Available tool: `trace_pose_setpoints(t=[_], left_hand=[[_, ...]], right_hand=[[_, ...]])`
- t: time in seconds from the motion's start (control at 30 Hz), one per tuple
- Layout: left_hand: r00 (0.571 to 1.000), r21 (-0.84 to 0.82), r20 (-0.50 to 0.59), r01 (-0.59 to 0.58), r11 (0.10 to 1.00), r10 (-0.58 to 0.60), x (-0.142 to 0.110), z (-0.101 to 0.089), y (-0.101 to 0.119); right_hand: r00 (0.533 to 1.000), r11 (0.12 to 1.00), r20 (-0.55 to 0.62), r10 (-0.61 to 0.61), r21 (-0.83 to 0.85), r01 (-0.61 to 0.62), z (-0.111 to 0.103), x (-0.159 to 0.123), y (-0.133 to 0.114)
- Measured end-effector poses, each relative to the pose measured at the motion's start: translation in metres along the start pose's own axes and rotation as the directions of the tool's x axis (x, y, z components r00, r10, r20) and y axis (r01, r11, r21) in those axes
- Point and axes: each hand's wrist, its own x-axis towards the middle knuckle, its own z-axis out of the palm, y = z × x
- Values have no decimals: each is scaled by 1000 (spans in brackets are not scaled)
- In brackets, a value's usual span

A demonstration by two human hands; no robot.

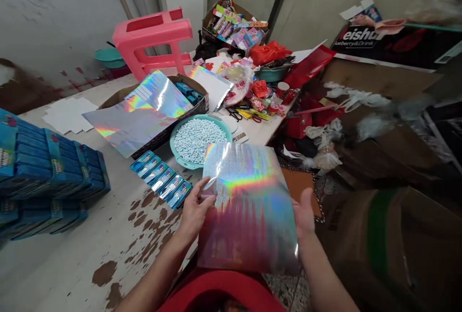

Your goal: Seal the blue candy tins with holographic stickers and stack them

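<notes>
A shiny rainbow-coloured holographic sheet (249,206) is held upright in front of me, tilted, between both hands. My left hand (195,208) grips its left edge, thumb on the near face and fingers around the side. At the right edge, my right hand (304,216) bears against the sheet with its thumb raised; its other fingers are hidden behind it. Just beyond the sheet stands a turquoise basin (176,152) full of small pale-blue pieces. Left of the basin lies a row of small blue flat packs (161,177).
Tall stacks of blue packs (54,158) stand at the left. More holographic sheets (144,115) lie over a black box. A pink stool (155,38), scissors (234,114) and a carton of colourful packages (234,23) are farther back. A brown carton (382,249) is at the right.
</notes>
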Motion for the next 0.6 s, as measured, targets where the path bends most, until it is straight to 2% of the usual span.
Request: trace_pose_setpoints(t=[0.07, 0.17, 0.3, 0.37, 0.47, 0.53, 0.6], left_hand=[[998, -14, 51, 43, 999, -42, -4, 1, -3], [993, -41, 98, 67, 997, -63, -8, 5, -7], [993, -177, 40, 114, 978, -108, -14, 9, -14], [989, -210, 13, 144, 967, -145, -18, 9, -16], [983, -118, 44, 182, 976, -178, -25, 6, -15], [988, -6, 63, 143, 990, -142, -30, 5, -15], [995, 100, 56, 77, 992, -82, -33, 7, -17]], right_hand=[[994, 998, -100, -39, -58, 33, -9, -10, -3], [954, 970, -266, -136, -234, 73, -15, -21, -4], [908, 913, -359, -214, -404, 55, -10, -30, 2], [907, 891, -358, -221, -453, 38, -6, -32, 6], [953, 898, -251, -171, -437, 46, -5, -34, 7], [970, 901, -198, -144, -432, 46, -9, -33, 6], [973, 887, -192, -125, -461, 23, -15, -31, 4]])
